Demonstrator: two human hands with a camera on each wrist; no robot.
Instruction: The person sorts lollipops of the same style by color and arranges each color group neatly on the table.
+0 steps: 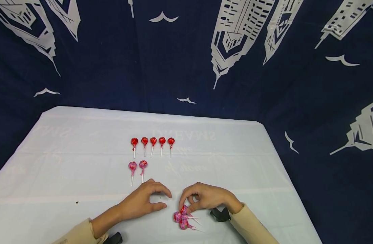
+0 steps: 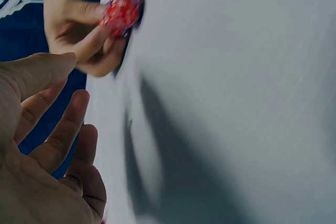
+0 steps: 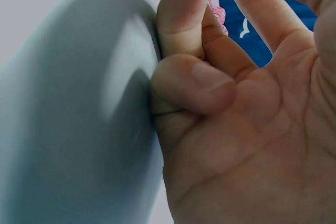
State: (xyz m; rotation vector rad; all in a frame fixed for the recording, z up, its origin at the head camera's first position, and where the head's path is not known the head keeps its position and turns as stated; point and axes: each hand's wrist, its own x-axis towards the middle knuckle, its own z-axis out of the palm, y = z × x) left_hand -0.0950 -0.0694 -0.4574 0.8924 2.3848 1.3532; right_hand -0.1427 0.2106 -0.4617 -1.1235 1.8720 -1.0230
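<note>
My right hand (image 1: 206, 196) pinches the wrapped head of a pink lollipop (image 1: 184, 209) between thumb and fingertips. Two more pink lollipops (image 1: 184, 223) lie against it, their white sticks pointing right. In the left wrist view the right hand (image 2: 79, 24) has its fingertips at a red-and-pink wrapped head (image 2: 122, 15). My left hand (image 1: 143, 200) hovers to the left of this pile, thumb and fingers apart and gently curved, holding nothing. In the right wrist view the palm of the right hand (image 3: 247, 114) hides most of what its fingertips hold.
Several red lollipops (image 1: 153, 140) form a row farther back on the white-covered table (image 1: 235, 152), sticks toward me. Below that row's left end lie two pink lollipops (image 1: 132, 166) side by side. A dark blue printed cloth (image 1: 180, 61) hangs behind. A small dark speck (image 1: 77, 202) lies at left.
</note>
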